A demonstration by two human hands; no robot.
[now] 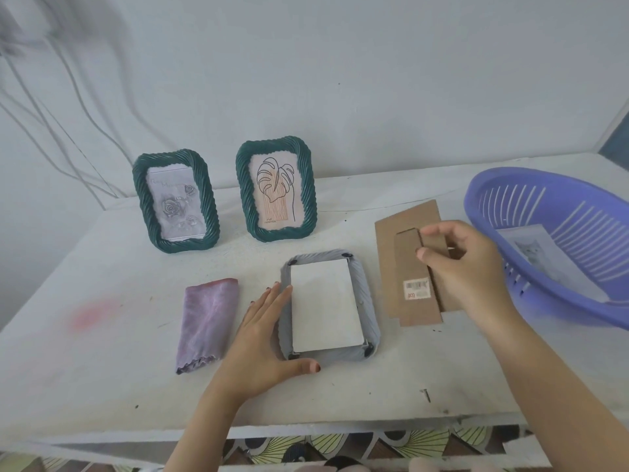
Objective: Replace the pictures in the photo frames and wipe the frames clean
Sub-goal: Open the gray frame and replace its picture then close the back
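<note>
We find the grey frame [369, 311] lying face down at the centre of the white table [102, 369], its ribbed rim uppermost and small black clips [346, 255] at its corners. A white sheet [325, 306] lies inside the rim, blank side up. The left hand [262, 338] lies flat on the table, with straight fingers against the frame's left edge and the thumb along its near edge. The brown cardboard backing [408, 267], with a barcode label and a fold-out stand, lies just to the right of the frame. The right hand [466, 270] is over the backing with its fingers bent. We cannot tell whether it grips the stand or only touches it, since the hand covers the right part of the board. Two green frames stand upright at the rear, the left green frame [175, 201] with a pale rose print and the right green frame [276, 189] with a leaf line drawing. A folded purple cloth [207, 325] lies left of the left hand. The violet basket [578, 233] is cut off at the right edge. The picture [524, 247] inside it is too blurred to read.
</note>
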